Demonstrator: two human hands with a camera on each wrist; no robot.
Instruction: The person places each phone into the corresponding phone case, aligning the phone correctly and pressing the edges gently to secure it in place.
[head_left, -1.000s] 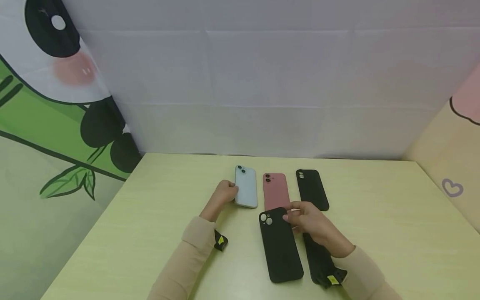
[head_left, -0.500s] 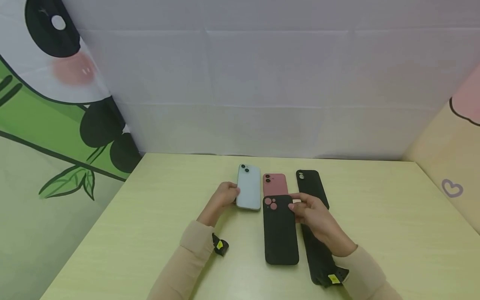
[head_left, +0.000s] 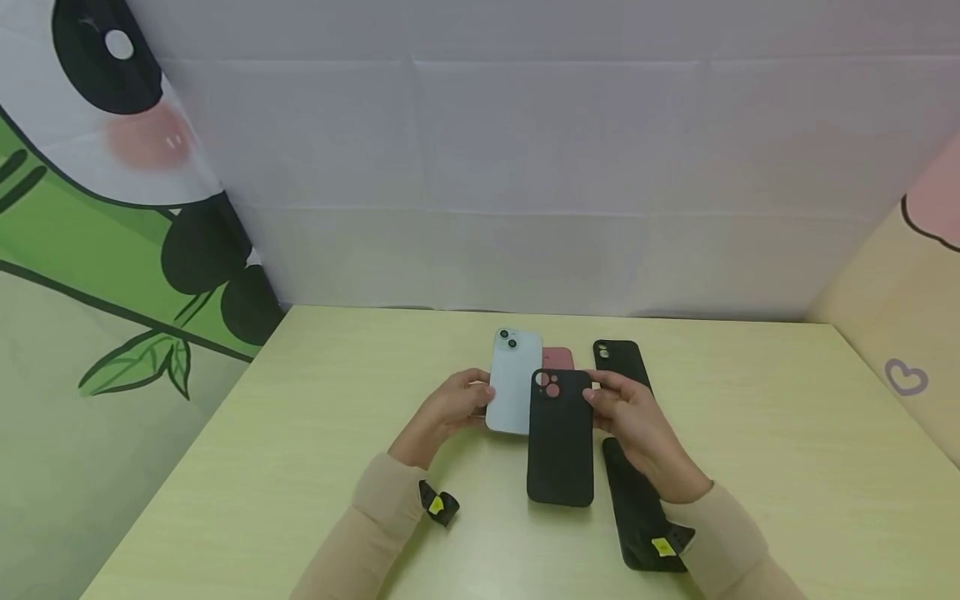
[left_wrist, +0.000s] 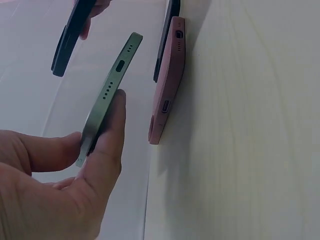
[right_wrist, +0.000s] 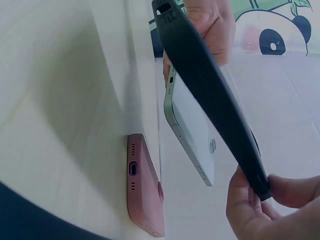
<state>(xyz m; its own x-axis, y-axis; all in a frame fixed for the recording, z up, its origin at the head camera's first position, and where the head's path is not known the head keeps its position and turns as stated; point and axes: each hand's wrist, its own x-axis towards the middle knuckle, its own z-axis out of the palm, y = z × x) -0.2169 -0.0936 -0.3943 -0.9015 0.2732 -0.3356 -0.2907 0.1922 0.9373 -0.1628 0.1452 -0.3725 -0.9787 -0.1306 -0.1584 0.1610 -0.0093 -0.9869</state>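
Observation:
My left hand (head_left: 453, 405) pinches a pale blue phone (head_left: 512, 392) by its left edge, thumb over the back. In the left wrist view the phone's bottom edge (left_wrist: 107, 92), with port and speaker holes, is lifted off the table. A black phone case (head_left: 561, 442) with camera cutouts is pinched at its right edge by my right hand (head_left: 633, 425). Held in the air, the case overlaps the phone's lower right corner in the head view; the right wrist view shows them apart. Behind both lies a pink phone (head_left: 558, 358) on the table, mostly hidden.
A second black case (head_left: 622, 362) lies at the back right of the table (head_left: 750, 433). Another long black item (head_left: 637, 517) lies under my right wrist, partly covered. A pale wall (head_left: 525, 167) closes off the back.
The pale blue phone has moved right, now partly in front of the pink phone. The black case has risen away from me and straightened upright. Both hands keep their hold.

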